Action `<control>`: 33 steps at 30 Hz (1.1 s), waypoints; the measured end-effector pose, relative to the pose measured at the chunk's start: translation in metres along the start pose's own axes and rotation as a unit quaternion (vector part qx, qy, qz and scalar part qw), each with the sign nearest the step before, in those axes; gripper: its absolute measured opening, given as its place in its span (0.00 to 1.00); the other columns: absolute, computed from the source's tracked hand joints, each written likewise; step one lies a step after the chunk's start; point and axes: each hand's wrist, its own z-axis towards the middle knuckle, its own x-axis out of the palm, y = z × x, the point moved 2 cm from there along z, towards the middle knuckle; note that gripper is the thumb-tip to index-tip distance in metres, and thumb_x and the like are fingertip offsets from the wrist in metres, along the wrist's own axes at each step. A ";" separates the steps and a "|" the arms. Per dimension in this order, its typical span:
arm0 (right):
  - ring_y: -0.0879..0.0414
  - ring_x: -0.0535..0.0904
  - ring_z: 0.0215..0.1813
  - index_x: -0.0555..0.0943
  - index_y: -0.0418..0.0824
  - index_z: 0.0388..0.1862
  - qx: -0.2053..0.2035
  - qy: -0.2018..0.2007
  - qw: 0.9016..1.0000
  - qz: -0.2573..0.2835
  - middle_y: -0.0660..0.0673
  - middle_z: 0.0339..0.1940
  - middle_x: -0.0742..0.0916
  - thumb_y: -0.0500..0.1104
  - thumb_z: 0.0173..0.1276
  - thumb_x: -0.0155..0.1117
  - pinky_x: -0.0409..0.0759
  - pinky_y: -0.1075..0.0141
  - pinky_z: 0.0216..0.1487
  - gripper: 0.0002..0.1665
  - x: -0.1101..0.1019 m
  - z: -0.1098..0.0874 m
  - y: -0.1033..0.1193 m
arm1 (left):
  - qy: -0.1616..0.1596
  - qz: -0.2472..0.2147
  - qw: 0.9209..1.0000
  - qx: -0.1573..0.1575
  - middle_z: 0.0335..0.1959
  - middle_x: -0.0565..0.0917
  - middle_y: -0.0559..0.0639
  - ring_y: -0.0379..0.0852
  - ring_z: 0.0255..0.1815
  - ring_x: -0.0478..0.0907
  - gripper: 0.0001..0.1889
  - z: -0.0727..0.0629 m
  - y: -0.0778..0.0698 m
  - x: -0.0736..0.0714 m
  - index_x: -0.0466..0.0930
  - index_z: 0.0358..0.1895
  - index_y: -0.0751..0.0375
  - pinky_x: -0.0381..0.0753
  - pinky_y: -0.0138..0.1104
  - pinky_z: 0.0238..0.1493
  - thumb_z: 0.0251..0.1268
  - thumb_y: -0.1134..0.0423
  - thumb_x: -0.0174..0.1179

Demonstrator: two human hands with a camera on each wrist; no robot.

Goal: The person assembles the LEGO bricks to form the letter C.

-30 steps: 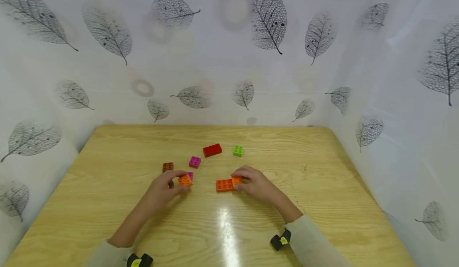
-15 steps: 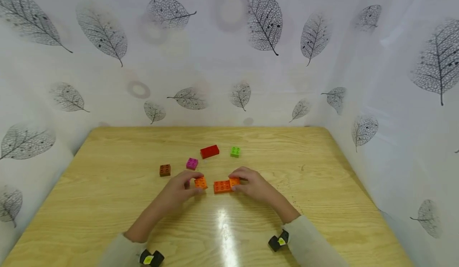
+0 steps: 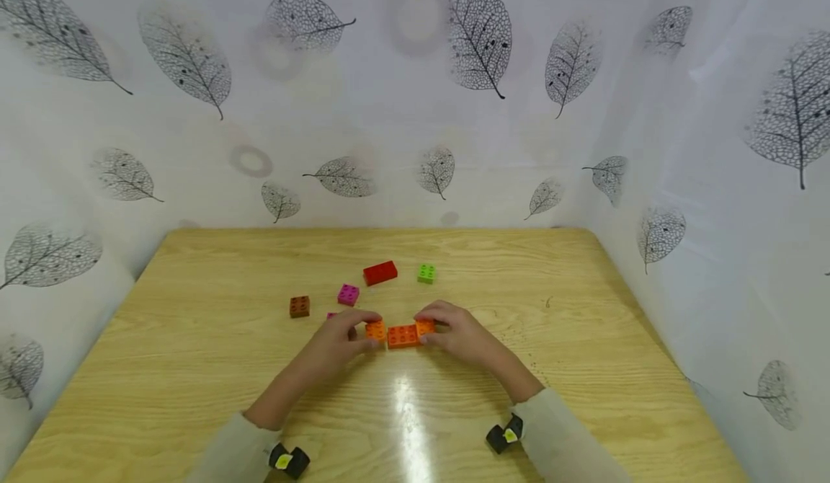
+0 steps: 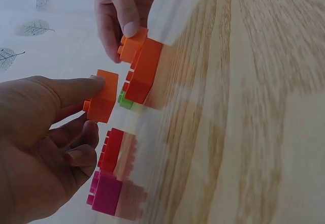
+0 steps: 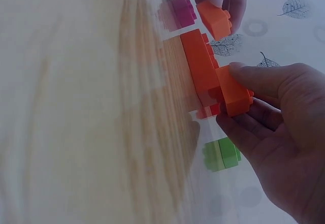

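Observation:
My left hand (image 3: 333,342) pinches a small light-orange brick (image 4: 105,97) between thumb and fingers. That brick is raised off the table, just left of a longer, darker orange brick (image 3: 402,336), with a narrow gap between them. At the long brick's right end, my right hand (image 3: 460,335) pinches another small light-orange brick (image 5: 233,92). This second small brick sits higher than the long one, over its end studs; whether it is pressed fully down cannot be seen. The long brick lies flat on the table, studs up.
Behind the hands lie a red brick (image 3: 380,273), a lime green brick (image 3: 426,274) and a magenta brick (image 3: 348,295). A brown brick (image 3: 300,306) is farther left. Another magenta brick (image 3: 332,315) is mostly hidden by my left hand. A leaf-print curtain (image 3: 389,108) surrounds the wooden table (image 3: 519,267).
My left hand has carried its small orange brick rightward, from near the partly hidden magenta brick to beside the long orange one. The right hand has kept its hold in about the same place.

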 end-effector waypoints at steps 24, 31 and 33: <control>0.54 0.78 0.63 0.82 0.42 0.60 0.008 0.004 1.000 0.003 0.53 0.58 0.83 0.42 0.70 0.69 0.77 0.55 0.64 0.21 0.002 0.000 -0.001 | 0.003 0.059 0.998 0.018 0.57 0.81 0.41 0.41 0.42 0.73 0.19 0.008 -0.015 0.016 0.80 0.63 0.46 0.75 0.39 0.45 0.71 0.56 0.64; 0.52 0.79 0.62 0.82 0.41 0.60 -0.009 -0.004 1.000 -0.003 0.50 0.57 0.83 0.43 0.70 0.69 0.77 0.53 0.63 0.21 0.001 0.000 -0.001 | -0.005 0.066 0.998 0.017 0.58 0.81 0.42 0.45 0.58 0.79 0.19 0.006 -0.018 0.016 0.80 0.63 0.47 0.78 0.47 0.59 0.71 0.56 0.63; 0.52 0.79 0.62 0.82 0.41 0.60 -0.009 -0.002 1.000 -0.002 0.50 0.58 0.83 0.44 0.70 0.69 0.77 0.53 0.63 0.21 0.001 0.000 -0.001 | -0.008 0.070 0.997 0.017 0.59 0.81 0.43 0.47 0.62 0.78 0.18 0.005 -0.018 0.016 0.80 0.62 0.47 0.77 0.49 0.62 0.71 0.56 0.64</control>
